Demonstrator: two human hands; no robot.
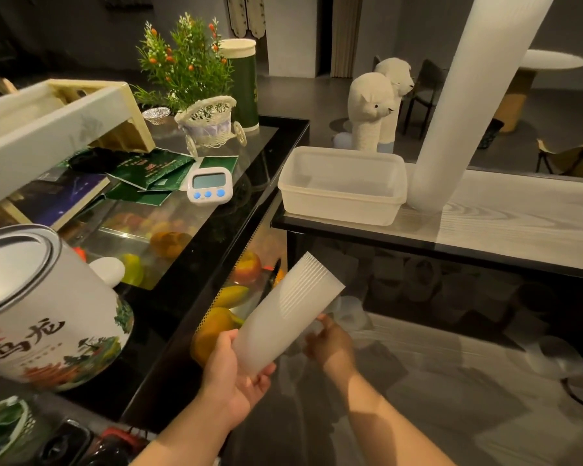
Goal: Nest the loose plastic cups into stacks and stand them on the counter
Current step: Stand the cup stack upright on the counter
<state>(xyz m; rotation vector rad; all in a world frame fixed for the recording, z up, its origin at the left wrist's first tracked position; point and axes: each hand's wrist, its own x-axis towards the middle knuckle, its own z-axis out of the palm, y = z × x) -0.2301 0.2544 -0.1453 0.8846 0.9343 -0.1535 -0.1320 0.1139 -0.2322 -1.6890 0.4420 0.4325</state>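
Cradled in the left hand (238, 375), a short stack of nested cups (285, 317) is held tilted above the floor, its base gripped by curled fingers. Loose cups (350, 314) below are pinched by the right hand (330, 344), while a tall cup stack (468, 95) is seen leaning on the counter (519, 223) beside a plastic tub (342, 185).

Quick headcount of what's on and around the counters

Two cup stacks: a tall one (465, 95) standing on the counter, a short one (283, 317) in hand. Two alpaca plushies (372, 109), one plastic tub (342, 186), one timer (210, 185), one tea tin (48, 317), one wicker cart (209, 124).
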